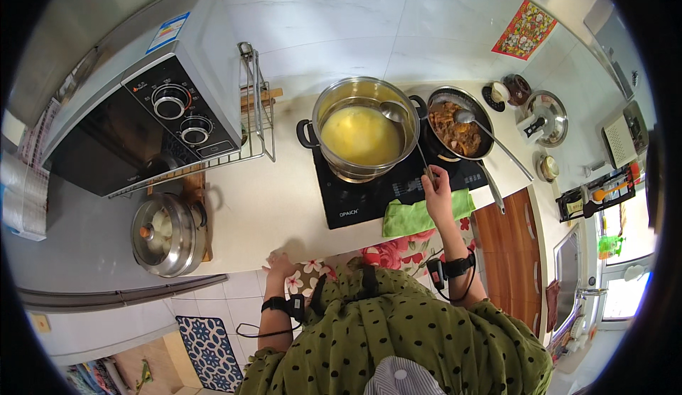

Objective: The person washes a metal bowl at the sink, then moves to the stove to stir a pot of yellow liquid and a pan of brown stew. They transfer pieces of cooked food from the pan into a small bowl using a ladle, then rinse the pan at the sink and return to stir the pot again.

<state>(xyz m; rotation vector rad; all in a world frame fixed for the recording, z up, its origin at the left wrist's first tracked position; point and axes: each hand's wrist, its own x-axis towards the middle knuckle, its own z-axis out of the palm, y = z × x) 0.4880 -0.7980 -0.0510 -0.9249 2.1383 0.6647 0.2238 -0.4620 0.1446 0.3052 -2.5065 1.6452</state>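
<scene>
My right hand [438, 190] grips the handle of a metal ladle [393, 111]. The ladle's bowl is inside a two-handled stainless steel pot [349, 167], near the right of its inner wall. Pale yellow liquid [359, 134] fills the lower part of the pot, which stands on a black induction cooktop [354, 195]. My left hand [281, 264] is at the counter's front edge, its fingers apart and holding nothing. Right of the pot, a frying pan [487, 139] contains brown stewed food [447, 128], with a metal spoon [498, 142] resting across its rim.
A green cloth [405, 218] lies along the cooktop's front edge. Leftward are a microwave oven [144, 123] on a wire rack [264, 128] and a lidded steel pot [176, 251]. The pan's handle [494, 190] juts past the counter edge. A glass lid [551, 120] stands at right.
</scene>
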